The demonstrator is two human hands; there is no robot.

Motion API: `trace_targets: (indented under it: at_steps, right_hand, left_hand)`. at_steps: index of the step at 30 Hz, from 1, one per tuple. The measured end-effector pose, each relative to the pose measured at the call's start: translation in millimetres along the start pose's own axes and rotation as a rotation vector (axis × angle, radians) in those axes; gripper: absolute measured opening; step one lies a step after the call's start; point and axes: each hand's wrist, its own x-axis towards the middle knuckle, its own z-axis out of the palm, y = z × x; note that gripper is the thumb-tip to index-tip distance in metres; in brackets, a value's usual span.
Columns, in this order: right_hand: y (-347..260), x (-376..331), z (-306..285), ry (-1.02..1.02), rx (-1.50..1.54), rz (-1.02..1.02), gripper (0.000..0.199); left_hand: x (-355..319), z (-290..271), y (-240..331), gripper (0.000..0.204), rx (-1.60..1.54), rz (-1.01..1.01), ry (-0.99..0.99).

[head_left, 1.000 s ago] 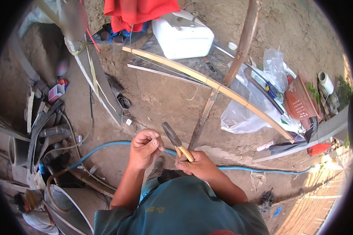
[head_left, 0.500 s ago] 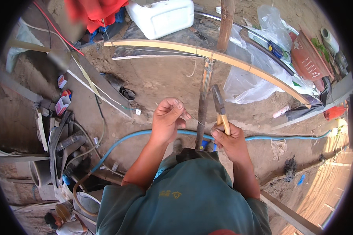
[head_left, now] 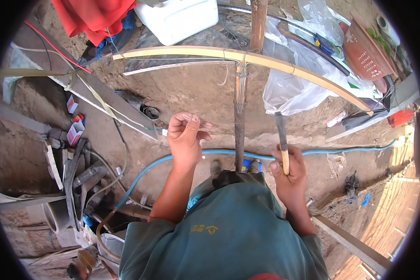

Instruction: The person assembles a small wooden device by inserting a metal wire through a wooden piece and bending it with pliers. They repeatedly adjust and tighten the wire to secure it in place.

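We see a pale, smooth bamboo bow (head_left: 284,65) at twelve o'clock, a matt wooden-handled knife (head_left: 282,140), a glossy blue plastic hose (head_left: 340,150), crinkled clear plastic bag (head_left: 294,88) and rough dry dirt ground (head_left: 196,93).

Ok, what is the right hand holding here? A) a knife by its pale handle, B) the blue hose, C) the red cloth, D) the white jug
A: the right hand is closed on the pale handle of a knife, blade pointing up beside the dark stick.

The left hand (head_left: 184,137) is raised toward 12 o'clock, palm facing the person, fingers curled and pinched together. The right hand (head_left: 288,170) is fisted, thumb side up, forearm running toward 5 o'clock.
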Motion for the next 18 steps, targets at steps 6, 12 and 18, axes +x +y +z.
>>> trace_targets:
  at_steps: [6,12,18]
  right_hand:
    - [-10,-9,18,-0.333,0.213,0.119,0.034]
    - [-10,13,30,-0.294,0.275,0.093,0.037]
    - [-17,25,36,-0.383,0.56,0.22,0.039]
  left_hand:
    - [-5,14,5,0.008,-0.138,0.006,-0.008]
    - [-16,29,11,0.007,-0.229,-0.092,-0.039]
    - [-25,30,14,0.011,-0.245,-0.114,-0.075]
